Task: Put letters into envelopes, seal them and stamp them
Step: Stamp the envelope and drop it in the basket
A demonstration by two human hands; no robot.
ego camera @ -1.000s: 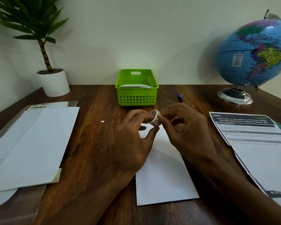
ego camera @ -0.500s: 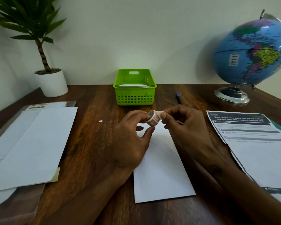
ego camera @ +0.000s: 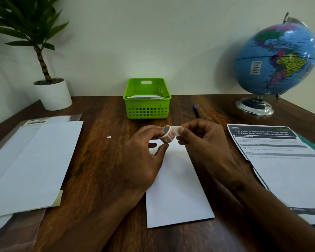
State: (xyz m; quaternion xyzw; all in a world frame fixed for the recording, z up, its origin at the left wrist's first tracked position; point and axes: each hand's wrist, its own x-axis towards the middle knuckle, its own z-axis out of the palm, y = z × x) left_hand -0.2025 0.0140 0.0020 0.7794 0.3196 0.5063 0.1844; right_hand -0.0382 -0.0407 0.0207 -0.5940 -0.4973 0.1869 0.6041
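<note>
Dark wooden desk (ego camera: pixel 102 160), pale wall behind. Your left hand (ego camera: pixel 144 160) pinches a small roll of printed stamps (ego camera: pixel 167 136) between thumb and fingertips, raised above the far end of a plain white envelope (ego camera: pixel 176 190) lying flat on the desk. Your right hand (ego camera: pixel 205 142) pinches the roll's loose white end (ego camera: pixel 176 127), thumb and forefinger together. Printed instruction sheet (ego camera: pixel 273 148), right: heading begins "Use a cloth to wipe stains"; smaller text blurred. Green plastic basket (ego camera: pixel 147 108) holds white paper. Stack of white envelopes (ego camera: pixel 33 160), left; barcode label unreadable.
</note>
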